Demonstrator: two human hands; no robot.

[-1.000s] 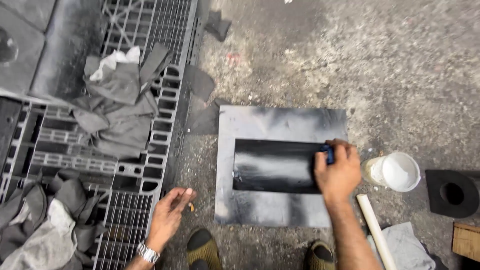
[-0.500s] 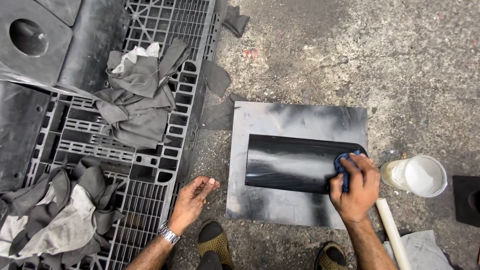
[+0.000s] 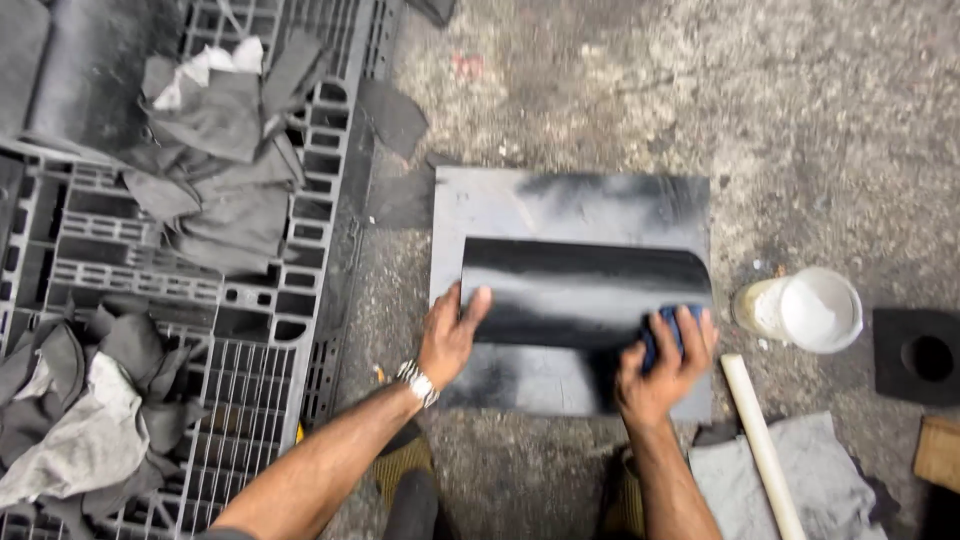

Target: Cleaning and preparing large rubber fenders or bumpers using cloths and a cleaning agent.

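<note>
Gripped in the right hand (image 3: pixel 662 368) is a small blue pad (image 3: pixel 664 328); the fingers curl over it and press it on the lower right part of a dark glossy sheet (image 3: pixel 585 290). Only a little of the pad shows between the fingers. The left hand (image 3: pixel 450 335) holds nothing: it lies open and flat, with the fingers on the left edge of the same sheet and the palm on the plate below. On this wrist sits a metal watch (image 3: pixel 417 383).

Largest in the view is a grey plastic pallet (image 3: pixel 250 330), which fills the left side. On it lie heaps of grey rags (image 3: pixel 215 190), dusty and crumpled, one heap at the top and one at the lower left. To the right of the pallet is the rough concrete floor (image 3: pixel 800 120). A grey rectangular plate (image 3: pixel 570 205) lies flat on this floor, and the dark sheet rests on top of it, with one rounded corner at the upper right.

Just right of the plate stands a white plastic cup (image 3: pixel 805 310) with pale contents. Below it a pale round stick (image 3: pixel 760 440) lies across a grey cloth (image 3: pixel 790 485). Farther right is a black block (image 3: pixel 925 355) with a round hole. Shoe tips (image 3: pixel 405 462) show at the bottom.
</note>
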